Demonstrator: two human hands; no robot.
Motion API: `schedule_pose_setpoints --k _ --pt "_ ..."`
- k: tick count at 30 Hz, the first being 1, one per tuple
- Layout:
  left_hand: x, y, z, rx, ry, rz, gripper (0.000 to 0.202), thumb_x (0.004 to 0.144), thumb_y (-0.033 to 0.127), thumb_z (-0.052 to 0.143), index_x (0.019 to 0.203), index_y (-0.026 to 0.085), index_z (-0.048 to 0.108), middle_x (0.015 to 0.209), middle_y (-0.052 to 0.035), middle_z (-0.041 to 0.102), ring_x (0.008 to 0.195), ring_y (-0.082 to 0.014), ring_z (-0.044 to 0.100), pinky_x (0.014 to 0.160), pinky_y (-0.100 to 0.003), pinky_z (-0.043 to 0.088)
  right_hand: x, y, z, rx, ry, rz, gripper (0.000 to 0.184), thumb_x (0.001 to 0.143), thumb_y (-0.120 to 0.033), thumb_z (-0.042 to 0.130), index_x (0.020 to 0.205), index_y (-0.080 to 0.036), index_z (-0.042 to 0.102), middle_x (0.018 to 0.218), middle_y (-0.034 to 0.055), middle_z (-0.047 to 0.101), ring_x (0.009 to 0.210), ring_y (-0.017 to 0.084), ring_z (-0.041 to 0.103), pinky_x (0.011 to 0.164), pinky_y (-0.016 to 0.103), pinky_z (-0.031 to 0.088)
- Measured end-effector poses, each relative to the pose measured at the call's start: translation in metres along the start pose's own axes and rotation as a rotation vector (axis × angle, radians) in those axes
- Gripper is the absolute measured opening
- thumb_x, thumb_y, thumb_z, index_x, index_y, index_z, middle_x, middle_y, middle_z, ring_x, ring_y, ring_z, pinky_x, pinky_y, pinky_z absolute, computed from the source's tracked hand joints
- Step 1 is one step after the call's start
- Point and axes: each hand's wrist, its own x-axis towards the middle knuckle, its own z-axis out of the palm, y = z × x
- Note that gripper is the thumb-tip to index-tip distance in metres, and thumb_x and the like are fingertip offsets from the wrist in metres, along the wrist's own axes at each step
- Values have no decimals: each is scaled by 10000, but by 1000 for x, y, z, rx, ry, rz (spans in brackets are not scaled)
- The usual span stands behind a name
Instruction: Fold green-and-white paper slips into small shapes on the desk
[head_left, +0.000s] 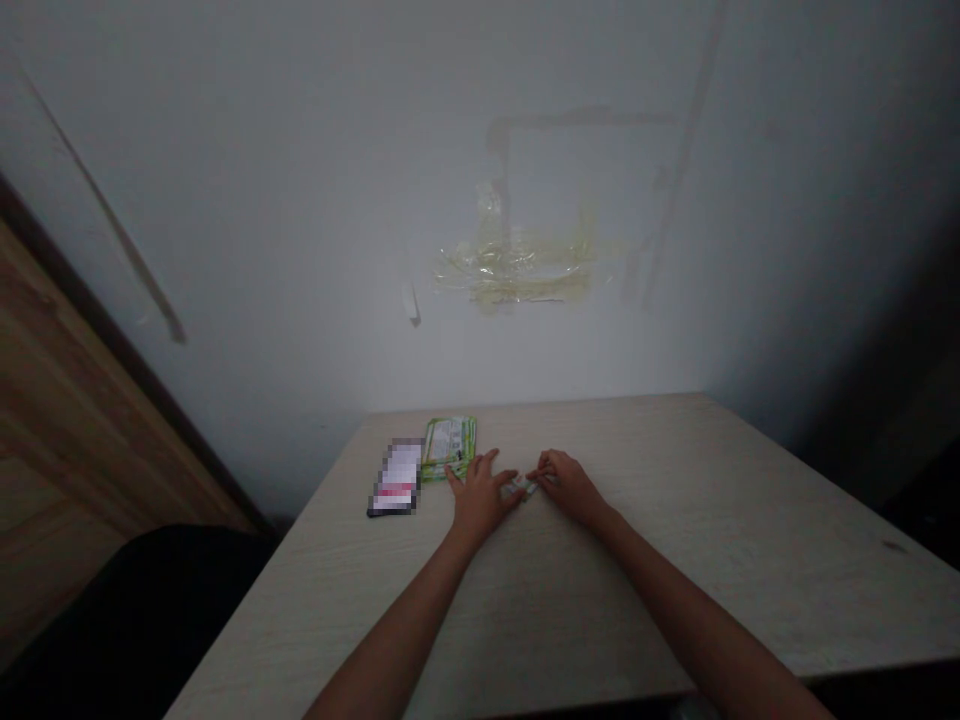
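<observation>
A small pale, whitish piece (520, 486), too small to name, lies on the table between my two hands. My left hand (480, 494) rests with fingers spread, its thumb and index at the left side of that piece. From the right, my right hand (564, 482) pinches the piece's edge between thumb and fingers, the other fingers curled in. Just beyond my left hand is a stack of green and white printed packets (448, 445), partly covered by its fingertips.
A phone-like flat object (397, 478) with a blurred-out face lies left of the packets. The light wooden table (675, 580) meets a white wall (315, 200) bearing peeling clear tape (517, 265). A dark rounded shape (150, 610), perhaps a chair, stands at the left.
</observation>
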Motion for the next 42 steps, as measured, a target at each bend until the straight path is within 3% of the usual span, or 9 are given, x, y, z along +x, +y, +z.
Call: schedule_pose_setpoints --k 13,18,23,27,37,42 --pt "2 -2 2 -14 -25 -6 387 790 663 531 1122 500 645 1468 16 430 1325 -361 351 1046 -762 27 4 -2 8 -139 -46 -22 71 876 -226 543 938 -192 551 993 74 620 960 204 568 853 317 430" --pt "2 -1 1 -19 -30 -19 396 797 674 506 1121 495 647 1459 15 440 1320 -361 356 1047 -759 34 2 1 9 -23 -46 20 95 871 -251 545 953 -203 539 973 76 655 941 208 607 836 329 453" --pt "1 0 -2 -17 -27 -27 382 793 648 540 1108 469 660 1453 11 448 1311 -353 367 1039 -770 35 -2 3 5 233 -54 99 132 845 -241 555 953 -237 479 989 62 716 1001 212 653 879 367 470" --pt "0 4 -6 -2 -11 -24 377 801 627 546 1099 436 676 1448 -2 454 1311 -349 369 1060 -750 18 -4 3 0 377 2 165 141 813 -233 544 915 -243 448 932 41 735 938 203 690 871 380 487" --pt "1 5 -7 14 27 -23 357 800 574 581 1073 373 690 1435 -40 464 1305 -345 380 1071 -735 -1 -8 0 -3 392 -37 158 170 752 -220 584 884 -235 478 835 10 727 839 198 711 804 338 507" --pt "2 4 -3 4 18 -22 375 797 581 583 1144 450 644 1463 -16 436 1312 -344 365 1048 -757 -9 -9 -4 -4 363 -34 146 155 768 -221 589 884 -231 487 860 11 710 855 188 709 798 320 504"
